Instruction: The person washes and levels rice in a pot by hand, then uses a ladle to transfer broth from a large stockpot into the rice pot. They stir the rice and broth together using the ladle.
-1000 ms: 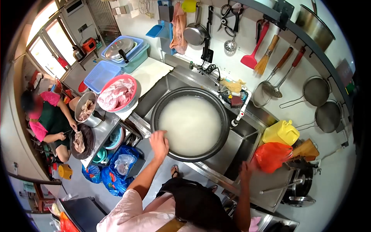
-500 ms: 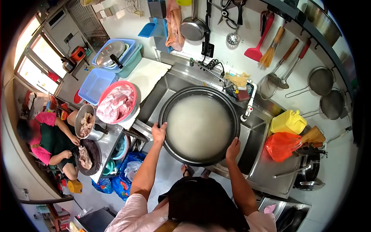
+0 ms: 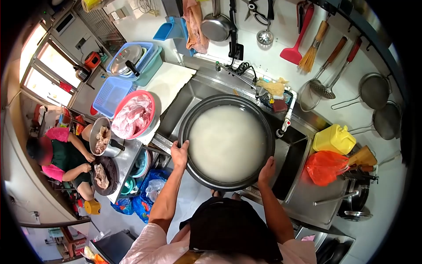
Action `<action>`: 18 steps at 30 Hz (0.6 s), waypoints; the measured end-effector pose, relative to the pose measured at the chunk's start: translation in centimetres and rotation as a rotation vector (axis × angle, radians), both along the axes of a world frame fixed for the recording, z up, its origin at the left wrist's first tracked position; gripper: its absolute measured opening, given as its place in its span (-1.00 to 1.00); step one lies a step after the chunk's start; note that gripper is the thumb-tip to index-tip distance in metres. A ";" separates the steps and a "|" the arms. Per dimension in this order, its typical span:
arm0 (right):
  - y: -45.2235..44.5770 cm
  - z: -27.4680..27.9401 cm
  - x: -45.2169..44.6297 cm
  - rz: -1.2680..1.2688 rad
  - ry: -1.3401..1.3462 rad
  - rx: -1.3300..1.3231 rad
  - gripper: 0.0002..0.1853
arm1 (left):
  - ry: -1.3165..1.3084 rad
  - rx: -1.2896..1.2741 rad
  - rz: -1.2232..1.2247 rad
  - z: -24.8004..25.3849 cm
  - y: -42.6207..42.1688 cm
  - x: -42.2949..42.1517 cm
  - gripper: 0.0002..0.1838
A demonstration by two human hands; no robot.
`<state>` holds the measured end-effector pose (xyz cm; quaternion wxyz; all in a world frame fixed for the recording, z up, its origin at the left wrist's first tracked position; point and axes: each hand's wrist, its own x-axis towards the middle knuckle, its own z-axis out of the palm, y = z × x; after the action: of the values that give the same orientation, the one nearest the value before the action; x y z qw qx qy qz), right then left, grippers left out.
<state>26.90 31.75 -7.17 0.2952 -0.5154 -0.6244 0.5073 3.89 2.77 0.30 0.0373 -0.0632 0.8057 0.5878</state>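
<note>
A large round black basin (image 3: pixel 227 186) full of cloudy whitish liquid (image 3: pixel 227 143) rests over the metal sink (image 3: pixel 184 103). My left hand (image 3: pixel 179 155) grips its left rim, thumb on top and fingers partly hidden beneath. On the lower right side, my right hand (image 3: pixel 267 170) holds the rim, its fingers partly hidden behind the edge. Behind the basin is a thin tap (image 3: pixel 233 72), with cloths and a sponge (image 3: pixel 279 105) beside the white pipe.
At left, a person (image 3: pixel 66 154) handles meat on a round board (image 3: pixel 110 180). A pink bowl of meat (image 3: pixel 153 110) stands on the counter. Strainers and utensils hang on the wall. A yellow jug (image 3: pixel 334 140) and red bag (image 3: pixel 326 167) lie right.
My right hand came in from the right to the basin's rim, and my left hand took hold of the left side. The basin shifted slightly right in view; the camera view also shifted.
</note>
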 end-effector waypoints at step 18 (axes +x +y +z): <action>0.8 -3.8 1.1 -0.170 0.483 -0.355 -0.50 | 0.005 -0.025 0.016 0.5 0.8 0.6 -0.64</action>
<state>27.96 32.58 -11.00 0.3818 -0.4739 -0.3924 0.6897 4.52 3.60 0.81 0.0297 -0.0684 0.8125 0.5781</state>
